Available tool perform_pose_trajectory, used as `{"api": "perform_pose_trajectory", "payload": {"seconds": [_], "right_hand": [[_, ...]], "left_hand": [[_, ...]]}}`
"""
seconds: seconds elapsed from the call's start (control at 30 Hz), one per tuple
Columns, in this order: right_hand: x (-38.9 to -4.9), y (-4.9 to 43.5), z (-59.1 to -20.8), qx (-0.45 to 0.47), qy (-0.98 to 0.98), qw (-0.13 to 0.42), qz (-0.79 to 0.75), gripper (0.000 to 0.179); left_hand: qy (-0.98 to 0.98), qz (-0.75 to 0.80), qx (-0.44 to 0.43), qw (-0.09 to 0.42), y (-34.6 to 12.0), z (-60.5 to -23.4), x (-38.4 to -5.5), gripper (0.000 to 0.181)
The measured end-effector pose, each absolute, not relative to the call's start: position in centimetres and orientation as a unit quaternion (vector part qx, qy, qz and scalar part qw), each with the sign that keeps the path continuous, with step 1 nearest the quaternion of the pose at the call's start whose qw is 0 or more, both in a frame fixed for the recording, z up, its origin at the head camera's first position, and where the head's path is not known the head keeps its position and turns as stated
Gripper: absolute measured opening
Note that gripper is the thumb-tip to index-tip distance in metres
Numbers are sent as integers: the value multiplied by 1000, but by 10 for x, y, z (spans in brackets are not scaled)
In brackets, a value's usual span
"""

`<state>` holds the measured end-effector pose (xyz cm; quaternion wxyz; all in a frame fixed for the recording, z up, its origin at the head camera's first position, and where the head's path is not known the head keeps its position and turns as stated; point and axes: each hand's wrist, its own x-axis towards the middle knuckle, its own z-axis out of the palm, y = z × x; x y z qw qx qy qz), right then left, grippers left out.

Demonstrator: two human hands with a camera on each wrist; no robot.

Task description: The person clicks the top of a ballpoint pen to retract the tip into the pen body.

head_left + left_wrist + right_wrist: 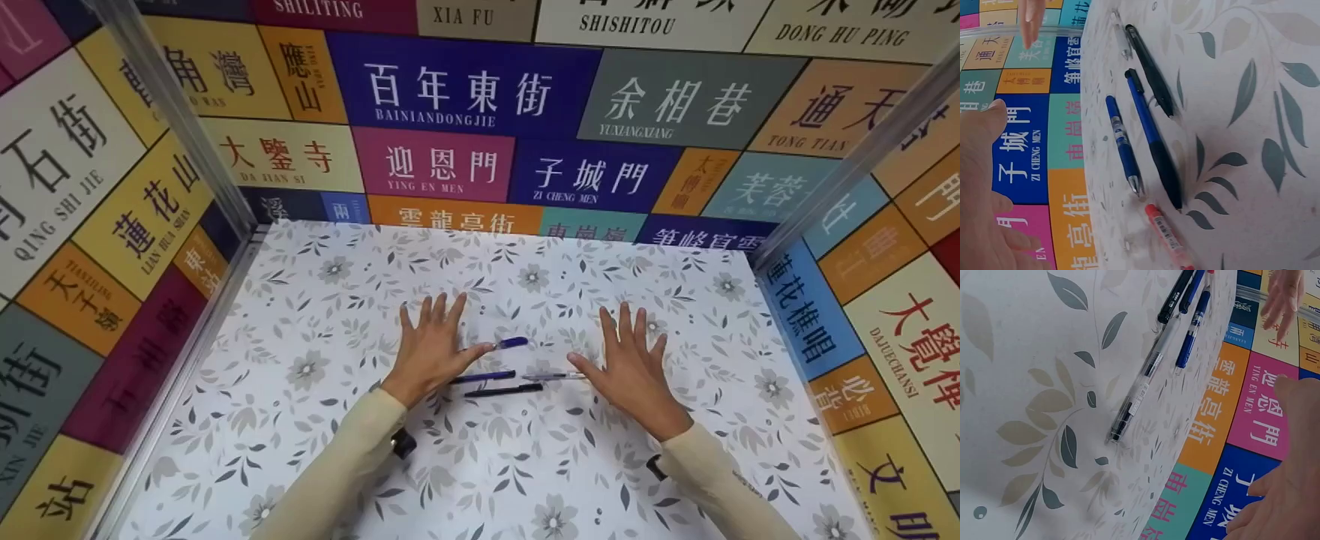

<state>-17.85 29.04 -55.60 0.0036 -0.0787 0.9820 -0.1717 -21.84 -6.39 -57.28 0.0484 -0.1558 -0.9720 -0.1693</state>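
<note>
Both hands are held out with fingers straight and spread, holding nothing. My left hand (429, 346) is at the left of a small group of pens, its thumb overlapping the end of a short blue pen (514, 342) in the head view. A blue-and-black pen (1154, 143), a black pen (504, 390) and a clear pen with dark ink (1143, 382) lie close together. My right hand (634, 367) is on the right, its thumb by the clear pen's end. A pinkish-red pen (1168, 236) shows in the left wrist view, hidden behind the left hand from above.
The pens lie on a table (555, 465) covered in white cloth printed with grey flowers and leaves. Panels with coloured signs (465, 86) rise behind it and on both sides. Metal posts (180, 112) stand at the back corners.
</note>
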Motion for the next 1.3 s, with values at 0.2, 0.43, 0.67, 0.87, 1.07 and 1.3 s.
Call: {"api": "perform_pose_trajectory", "payload": {"seconds": [0.2,0.43,0.67,0.87,1.07,1.3], "right_hand": [[-178,293,-557,-76,974,-18,-214,101],[-175,296,-559,-92,959,-89,-254,77],[-176,296,-564,-120,937,-181,-274,60],[-175,297,-568,-131,923,-222,-285,53],[-173,299,-568,-127,919,-224,-300,48],[-172,302,-569,-114,915,-221,-317,44]], "left_hand": [[-967,-176,-170,70,-70,-578,-218,92],[-957,-194,-193,92,-76,-584,-217,81],[-936,-246,-220,122,-83,-591,-215,69],[-910,-286,-252,165,-90,-602,-212,59],[-900,-303,-260,173,-95,-612,-210,55],[-893,-342,-262,128,-100,-619,-207,55]]}}
